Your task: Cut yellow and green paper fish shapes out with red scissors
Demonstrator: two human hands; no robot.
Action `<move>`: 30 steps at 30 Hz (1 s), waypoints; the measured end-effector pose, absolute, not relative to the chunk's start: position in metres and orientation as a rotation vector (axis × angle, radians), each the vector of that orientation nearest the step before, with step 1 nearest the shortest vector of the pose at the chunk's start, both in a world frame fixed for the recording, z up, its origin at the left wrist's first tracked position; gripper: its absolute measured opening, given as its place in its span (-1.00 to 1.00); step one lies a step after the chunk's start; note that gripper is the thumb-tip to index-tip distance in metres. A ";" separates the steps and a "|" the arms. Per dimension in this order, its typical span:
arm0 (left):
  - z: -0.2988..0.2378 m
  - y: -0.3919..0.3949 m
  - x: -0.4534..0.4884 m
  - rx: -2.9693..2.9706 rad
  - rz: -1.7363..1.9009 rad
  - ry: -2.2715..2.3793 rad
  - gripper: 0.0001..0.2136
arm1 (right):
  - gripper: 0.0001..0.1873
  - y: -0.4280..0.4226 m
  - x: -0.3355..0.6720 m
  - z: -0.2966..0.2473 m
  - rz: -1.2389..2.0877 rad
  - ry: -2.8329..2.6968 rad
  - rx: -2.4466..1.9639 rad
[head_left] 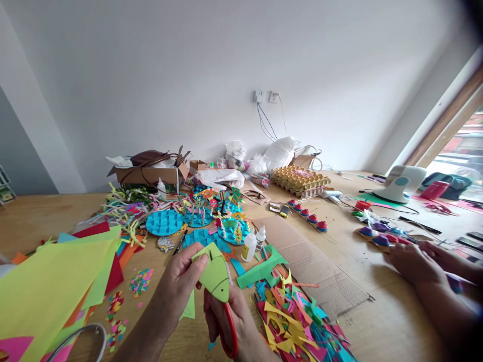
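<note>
My left hand (180, 281) pinches a light green paper fish (215, 275) with a drawn eye and mouth, holding it up over the wooden table (49, 213). My right hand (234, 314) is closed around red-handled scissors (230, 332) just under the fish; the blades are hidden behind the paper. A heap of coloured paper scraps (290, 317) lies to the right of my hands. Large yellow-green paper sheets (49, 286) lie to the left.
Blue round paper craft pieces (166, 222), two small glue bottles (249, 246), a flat cardboard sheet (309, 261), egg trays (300, 180) and a cardboard box (149, 175) sit further back. Another person's hands (415, 261) work at the right by painted pieces (379, 237). A white desk fan (400, 182) stands far right.
</note>
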State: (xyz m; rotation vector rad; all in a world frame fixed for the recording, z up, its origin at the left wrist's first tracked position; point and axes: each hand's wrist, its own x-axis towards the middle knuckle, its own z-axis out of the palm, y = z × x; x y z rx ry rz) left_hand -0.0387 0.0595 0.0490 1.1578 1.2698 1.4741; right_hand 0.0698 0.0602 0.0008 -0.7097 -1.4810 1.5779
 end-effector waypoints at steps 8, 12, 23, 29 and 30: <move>0.045 0.060 -0.040 1.149 1.486 1.275 -0.86 | -0.40 0.058 0.069 0.003 1.577 -1.500 -0.721; 0.045 0.059 -0.039 1.124 1.486 1.250 -0.83 | -0.43 0.057 0.070 0.000 1.568 -1.489 -0.669; 0.046 0.054 -0.038 1.085 1.401 1.210 -0.81 | -0.43 0.056 0.075 0.000 1.504 -1.540 -0.767; 0.048 0.052 -0.038 1.036 1.383 1.174 -0.84 | -0.50 0.055 0.078 0.003 1.521 -1.523 -0.700; 0.048 0.051 -0.037 1.019 1.386 1.176 -0.86 | -0.52 0.055 0.079 0.004 1.526 -1.521 -0.700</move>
